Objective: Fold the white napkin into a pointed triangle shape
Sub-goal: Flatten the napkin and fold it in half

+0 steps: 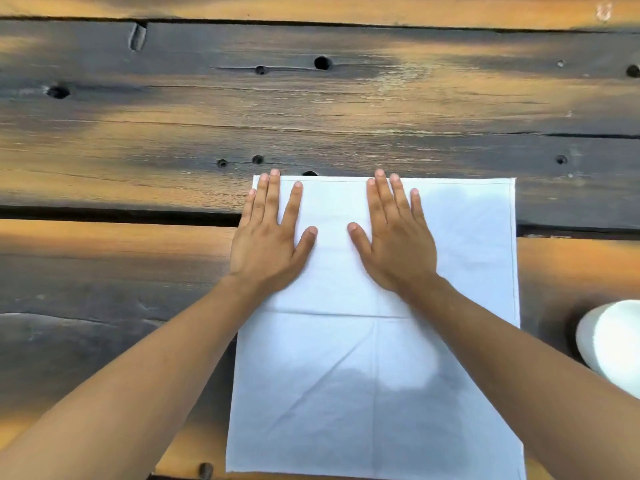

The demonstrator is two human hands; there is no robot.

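Observation:
The white napkin (363, 368) lies spread flat and square on the wooden table (173, 109), with crease lines crossing its middle. Both of my palms rest on its far half. My left hand (268, 240) lies flat at the far left corner, fingers apart, its outer fingers over the napkin's left edge. My right hand (394, 237) presses flat near the middle of the far edge, fingers spread. Neither hand holds anything. My forearms cover parts of the napkin's left and right sides.
A white rounded object (609, 344) sits at the right edge of view, close to my right forearm. The table is made of weathered planks with dark gaps, knots and holes. Its near edge runs just below the napkin.

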